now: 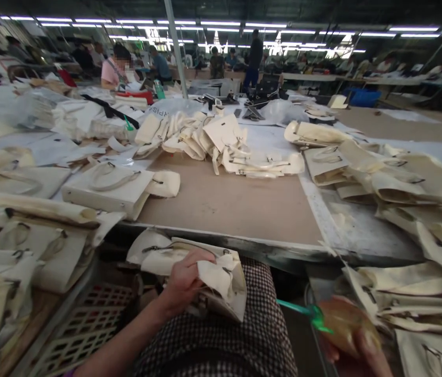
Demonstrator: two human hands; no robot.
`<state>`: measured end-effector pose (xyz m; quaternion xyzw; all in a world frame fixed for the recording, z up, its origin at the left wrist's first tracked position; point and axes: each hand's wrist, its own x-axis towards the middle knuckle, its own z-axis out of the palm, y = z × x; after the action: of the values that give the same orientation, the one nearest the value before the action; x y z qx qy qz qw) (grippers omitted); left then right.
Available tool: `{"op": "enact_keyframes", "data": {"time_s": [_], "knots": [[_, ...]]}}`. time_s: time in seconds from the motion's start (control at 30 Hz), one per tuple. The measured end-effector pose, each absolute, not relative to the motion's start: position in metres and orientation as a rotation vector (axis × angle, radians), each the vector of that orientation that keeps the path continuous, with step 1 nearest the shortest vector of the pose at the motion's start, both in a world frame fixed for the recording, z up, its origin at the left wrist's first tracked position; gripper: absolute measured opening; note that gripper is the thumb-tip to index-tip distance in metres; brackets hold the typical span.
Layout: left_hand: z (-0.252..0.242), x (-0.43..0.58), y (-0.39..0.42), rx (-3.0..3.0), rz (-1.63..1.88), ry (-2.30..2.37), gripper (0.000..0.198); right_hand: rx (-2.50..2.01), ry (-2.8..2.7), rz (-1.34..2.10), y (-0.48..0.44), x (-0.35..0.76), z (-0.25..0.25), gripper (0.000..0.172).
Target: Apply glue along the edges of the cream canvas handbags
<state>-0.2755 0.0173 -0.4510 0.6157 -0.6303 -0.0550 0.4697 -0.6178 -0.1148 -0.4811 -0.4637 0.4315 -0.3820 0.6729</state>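
A cream handbag (224,283) with a dark zip rests on my lap, against the table's front edge. My left hand (187,275) is closed on its upper part, the fingertips partly hidden behind the material. To the right of my lap, my right hand (356,340) is wrapped round a squeeze bottle (348,324) of amber liquid. The bottle has a green cap and a long, thin green nozzle, which points left toward the bag but stays apart from it. Some blur covers the right hand.
A finished-looking cream handbag (103,188) stands at the table's left. More bag pieces (205,139) lie across the back, with piles of cream bags (393,178) at right. A plastic crate (87,324) sits low at left. A person in pink (113,70) works beyond the table.
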Motion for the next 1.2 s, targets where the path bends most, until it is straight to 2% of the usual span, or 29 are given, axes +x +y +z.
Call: {"op": "enact_keyframes", "data": {"time_s": [0.1,0.27,0.47,0.7,1.07,1.2], "knots": [[-0.459,-0.283,0.025,1.507,-0.262,-1.431,0.019,-0.941,1.049,-0.839,-0.114,-0.616,-0.486,0.05],[-0.458,-0.288,0.049,1.483,-0.458,-1.327,0.023,-1.288,1.192,-0.67,-0.12,-0.613,-0.497,0.063],[-0.468,-0.271,0.034,1.54,-0.459,-1.284,0.024,-1.494,1.133,-0.589,-0.13,-0.585,-0.506,0.067],[-0.477,-0.261,0.016,1.547,-0.491,-1.328,0.022,-1.611,1.05,-0.528,-0.144,-0.577,-0.515,0.062],[-0.481,-0.265,0.021,1.459,-0.562,-1.29,0.036,-1.936,0.834,-0.491,-0.156,-0.569,-0.516,0.05],[-0.482,-0.267,0.021,1.448,-0.593,-1.29,0.027,-1.927,0.807,-0.411,-0.155,-0.575,-0.513,0.048]]}}
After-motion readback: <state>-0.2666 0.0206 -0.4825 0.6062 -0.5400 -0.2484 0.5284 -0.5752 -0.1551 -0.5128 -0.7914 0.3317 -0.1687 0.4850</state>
